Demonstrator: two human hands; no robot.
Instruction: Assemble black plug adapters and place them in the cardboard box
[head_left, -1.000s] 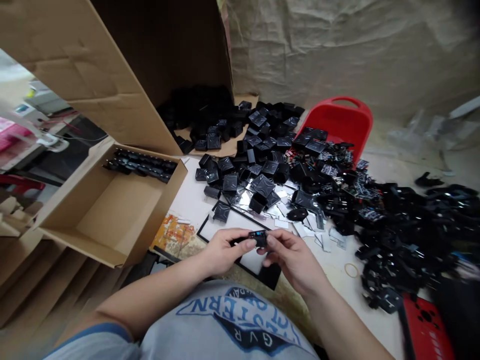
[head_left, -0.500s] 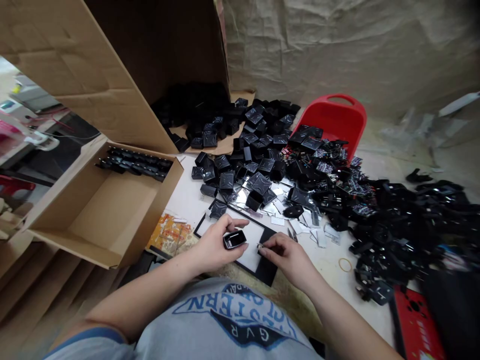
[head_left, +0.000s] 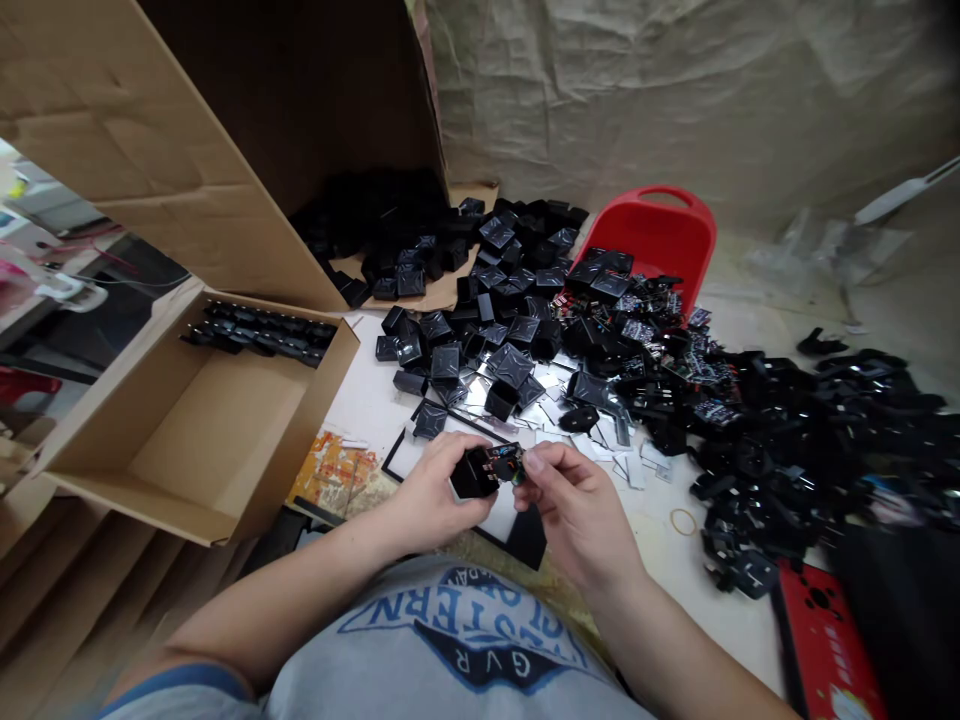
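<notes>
My left hand [head_left: 435, 492] is closed around a black plastic housing [head_left: 471, 474], its open end turned to the right. Between the fingertips of my right hand [head_left: 574, 500] is a small circuit board [head_left: 504, 464] with dark and reddish parts on it. The board's left end is at the mouth of the housing; whether it reaches inside I cannot tell. Under both hands lies a black-framed white pad [head_left: 525, 535], partly covered by them.
Black plastic housings [head_left: 446, 362] lie heaped beyond my hands. Circuit boards [head_left: 701, 365] spill from a red scoop-shaped bin [head_left: 660, 240]. More black parts [head_left: 757, 450] fill the right side. An open cardboard box [head_left: 225, 450] with black parts stands left. A rubber band [head_left: 683, 521] lies right.
My right hand has brought the circuit board to the housing's mouth. The housing in my left hand has been turned so its open end faces right. The whole view has shifted slightly.
</notes>
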